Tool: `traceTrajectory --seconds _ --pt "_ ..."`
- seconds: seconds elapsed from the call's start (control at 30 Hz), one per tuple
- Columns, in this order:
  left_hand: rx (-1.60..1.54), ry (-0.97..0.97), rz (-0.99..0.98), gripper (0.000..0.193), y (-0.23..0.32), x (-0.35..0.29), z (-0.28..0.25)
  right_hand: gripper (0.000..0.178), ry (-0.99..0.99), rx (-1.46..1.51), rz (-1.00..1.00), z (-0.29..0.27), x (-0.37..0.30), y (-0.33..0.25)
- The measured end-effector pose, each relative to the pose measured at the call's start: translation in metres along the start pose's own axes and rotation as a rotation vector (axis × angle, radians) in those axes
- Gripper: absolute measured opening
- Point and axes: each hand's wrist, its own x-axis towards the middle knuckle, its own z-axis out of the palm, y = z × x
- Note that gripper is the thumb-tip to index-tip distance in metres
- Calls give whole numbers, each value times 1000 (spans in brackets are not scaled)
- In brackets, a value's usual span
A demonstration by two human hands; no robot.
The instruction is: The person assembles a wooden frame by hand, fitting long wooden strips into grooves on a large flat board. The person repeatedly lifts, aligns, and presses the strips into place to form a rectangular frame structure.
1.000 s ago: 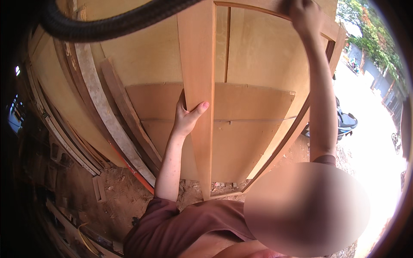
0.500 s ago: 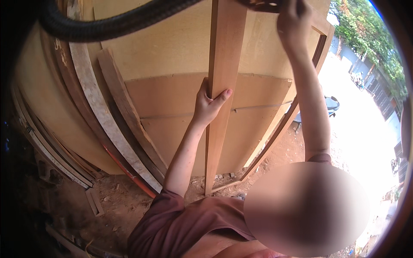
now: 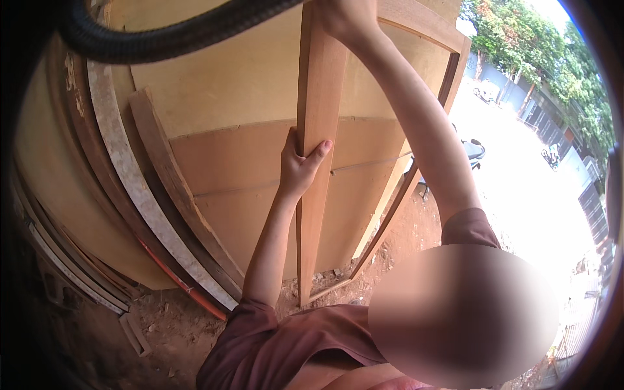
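Note:
A brown wooden frame stands upright before me, its near side bar running from the top of the view down to the ground. My left hand is closed around that bar about midway, with the thumb across its front face. At the upper edge, my right hand is raised over the top part of the same bar. Its fingers are cut off by the picture's edge, so I cannot see what they hold. A top crossbar joins the near bar to the far side bar.
Large plywood sheets stand behind the frame. Several planks and an orange-red strip lean at the left. A thick black ribbed hose crosses the top left. Bare dirt lies below; a parked motorbike stands at the right.
My right hand has swung left from beside the bar to over its top; a dark object seen at it before is out of sight. The view has shifted slightly; my left hand keeps its grip.

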Motion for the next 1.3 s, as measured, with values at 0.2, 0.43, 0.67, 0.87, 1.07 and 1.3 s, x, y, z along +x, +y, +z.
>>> traceTrajectory --seconds 0.2,0.43,0.67,0.87,1.07,1.3 --pt "17 -48 -52 47 -5 7 -14 31 -123 219 -23 17 2 35" --pt "-37 -56 -17 45 -4 5 -12 29 -115 -164 -66 -45 -59 203" --pt "5 -16 14 33 8 -11 5 48 -345 -545 1040 -187 -35 345" --pt "-30 -28 1 28 37 -37 31 46 -390 106 427 -128 5 199" --pt "6 -62 -48 38 66 -68 32 57 -253 169 290 -136 27 52" --pt "81 -32 18 29 74 -73 42 58 -105 78 279 -165 -4 106"
